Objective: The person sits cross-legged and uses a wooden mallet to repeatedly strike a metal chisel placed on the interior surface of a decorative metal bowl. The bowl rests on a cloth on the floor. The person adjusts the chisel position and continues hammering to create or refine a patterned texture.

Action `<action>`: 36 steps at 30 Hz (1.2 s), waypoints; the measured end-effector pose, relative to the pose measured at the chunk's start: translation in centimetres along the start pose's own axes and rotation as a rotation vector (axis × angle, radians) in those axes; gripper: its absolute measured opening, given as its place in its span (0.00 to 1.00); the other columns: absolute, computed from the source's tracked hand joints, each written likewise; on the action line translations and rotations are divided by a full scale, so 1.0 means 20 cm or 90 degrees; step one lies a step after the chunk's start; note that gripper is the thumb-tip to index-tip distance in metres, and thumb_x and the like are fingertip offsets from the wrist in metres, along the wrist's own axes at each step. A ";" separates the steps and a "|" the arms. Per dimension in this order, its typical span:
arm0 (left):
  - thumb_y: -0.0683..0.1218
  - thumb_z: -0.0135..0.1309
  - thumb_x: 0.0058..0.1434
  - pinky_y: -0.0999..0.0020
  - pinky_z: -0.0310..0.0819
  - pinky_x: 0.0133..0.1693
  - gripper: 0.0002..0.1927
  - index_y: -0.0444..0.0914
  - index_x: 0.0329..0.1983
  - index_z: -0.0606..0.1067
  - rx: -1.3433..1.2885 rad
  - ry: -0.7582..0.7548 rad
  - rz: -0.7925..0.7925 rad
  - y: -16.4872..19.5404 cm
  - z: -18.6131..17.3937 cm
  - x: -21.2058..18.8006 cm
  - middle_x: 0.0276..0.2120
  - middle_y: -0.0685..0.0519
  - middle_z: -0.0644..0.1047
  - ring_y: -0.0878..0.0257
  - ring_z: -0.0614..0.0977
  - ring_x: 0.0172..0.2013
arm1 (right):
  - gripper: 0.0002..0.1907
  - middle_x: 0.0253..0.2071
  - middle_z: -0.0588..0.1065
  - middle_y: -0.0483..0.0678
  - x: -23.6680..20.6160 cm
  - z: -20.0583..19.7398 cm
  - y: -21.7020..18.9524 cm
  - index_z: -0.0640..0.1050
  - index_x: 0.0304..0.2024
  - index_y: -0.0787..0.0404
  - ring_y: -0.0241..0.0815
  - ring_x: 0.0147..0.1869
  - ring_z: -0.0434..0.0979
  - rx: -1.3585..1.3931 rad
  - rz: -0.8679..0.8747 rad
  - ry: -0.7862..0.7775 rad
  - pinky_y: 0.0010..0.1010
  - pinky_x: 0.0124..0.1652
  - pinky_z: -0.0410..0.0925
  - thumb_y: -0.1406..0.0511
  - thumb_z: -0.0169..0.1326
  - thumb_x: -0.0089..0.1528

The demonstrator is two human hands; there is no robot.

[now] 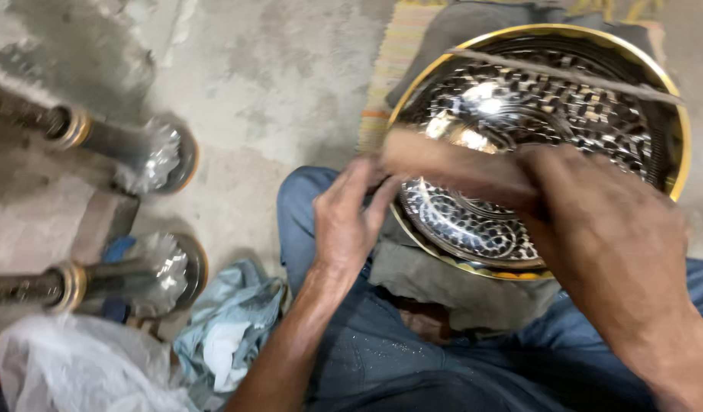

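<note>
We hold a large hammered metal bowl (550, 114) tilted on our lap, resting on a grey cloth (443, 278) over our jeans; our left hand (348, 221) pinches its near rim with curled fingers; our right hand (596, 229) closes around a blurred wooden tool (443, 164) laid against the inside; the bowl looks stiff, polished and slippery, so we judge the gilded rim the safest hold.
</note>
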State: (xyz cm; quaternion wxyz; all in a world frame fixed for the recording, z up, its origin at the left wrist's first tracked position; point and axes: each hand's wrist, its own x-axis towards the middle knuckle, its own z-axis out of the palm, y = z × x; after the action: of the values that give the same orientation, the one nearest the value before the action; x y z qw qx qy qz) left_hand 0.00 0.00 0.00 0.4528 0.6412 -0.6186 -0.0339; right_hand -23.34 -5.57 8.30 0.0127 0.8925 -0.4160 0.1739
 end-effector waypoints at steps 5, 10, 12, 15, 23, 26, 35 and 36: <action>0.41 0.64 0.64 0.65 0.84 0.41 0.16 0.35 0.53 0.75 -0.034 0.000 -0.005 0.26 0.15 0.22 0.44 0.47 0.83 0.57 0.88 0.43 | 0.20 0.41 0.80 0.48 0.08 -0.21 0.30 0.75 0.49 0.59 0.45 0.41 0.82 -0.090 0.000 -0.022 0.35 0.38 0.74 0.61 0.65 0.57; 0.43 0.65 0.64 0.64 0.84 0.42 0.15 0.36 0.51 0.75 -0.016 0.002 0.012 0.36 0.01 0.11 0.45 0.47 0.83 0.56 0.88 0.44 | 0.18 0.39 0.79 0.48 -0.06 -0.32 0.20 0.74 0.47 0.60 0.46 0.40 0.82 -0.049 0.008 -0.019 0.36 0.34 0.73 0.62 0.64 0.58; 0.43 0.65 0.64 0.62 0.83 0.42 0.16 0.37 0.52 0.76 -0.005 -0.002 0.027 0.23 -0.11 0.15 0.47 0.46 0.83 0.53 0.87 0.44 | 0.19 0.39 0.80 0.49 0.05 -0.27 0.06 0.75 0.48 0.60 0.47 0.38 0.81 -0.031 -0.025 0.000 0.36 0.32 0.73 0.64 0.64 0.57; 0.44 0.64 0.65 0.63 0.84 0.44 0.16 0.37 0.53 0.75 -0.041 -0.023 0.011 0.15 -0.13 0.18 0.49 0.47 0.83 0.54 0.87 0.46 | 0.15 0.34 0.79 0.50 0.10 -0.20 -0.01 0.75 0.48 0.62 0.48 0.35 0.81 -0.042 0.034 -0.038 0.39 0.31 0.72 0.64 0.63 0.63; 0.45 0.61 0.66 0.58 0.82 0.45 0.16 0.37 0.56 0.75 -0.035 -0.068 0.011 0.24 -0.03 0.42 0.48 0.45 0.83 0.49 0.86 0.46 | 0.16 0.27 0.78 0.51 0.23 -0.24 0.23 0.74 0.48 0.63 0.47 0.24 0.78 -0.065 0.065 -0.124 0.39 0.24 0.71 0.61 0.61 0.64; 0.46 0.61 0.67 0.57 0.82 0.45 0.17 0.37 0.56 0.75 -0.016 -0.085 0.024 0.33 0.03 0.47 0.48 0.44 0.83 0.48 0.86 0.45 | 0.18 0.27 0.78 0.51 0.20 -0.27 0.36 0.73 0.49 0.64 0.46 0.26 0.79 -0.021 0.075 -0.105 0.38 0.27 0.72 0.60 0.62 0.63; 0.47 0.59 0.67 0.60 0.84 0.43 0.16 0.36 0.54 0.75 -0.022 -0.147 0.028 0.14 0.02 0.65 0.44 0.44 0.84 0.53 0.87 0.43 | 0.20 0.30 0.80 0.55 0.40 -0.23 0.30 0.73 0.51 0.60 0.52 0.29 0.82 -0.003 0.142 -0.182 0.45 0.32 0.74 0.60 0.63 0.61; 0.47 0.60 0.66 0.59 0.83 0.44 0.16 0.35 0.53 0.74 -0.025 -0.129 0.053 0.11 0.00 0.66 0.44 0.44 0.84 0.52 0.87 0.43 | 0.20 0.30 0.81 0.54 0.42 -0.23 0.27 0.74 0.51 0.58 0.53 0.29 0.82 -0.023 0.131 -0.206 0.47 0.31 0.73 0.60 0.63 0.60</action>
State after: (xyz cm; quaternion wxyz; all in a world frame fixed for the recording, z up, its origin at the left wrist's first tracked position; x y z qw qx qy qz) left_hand 1.42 -10.46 8.19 0.4012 0.5992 -0.6866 -0.0920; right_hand -23.78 -14.64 14.69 -0.0564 0.8613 -0.5046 0.0208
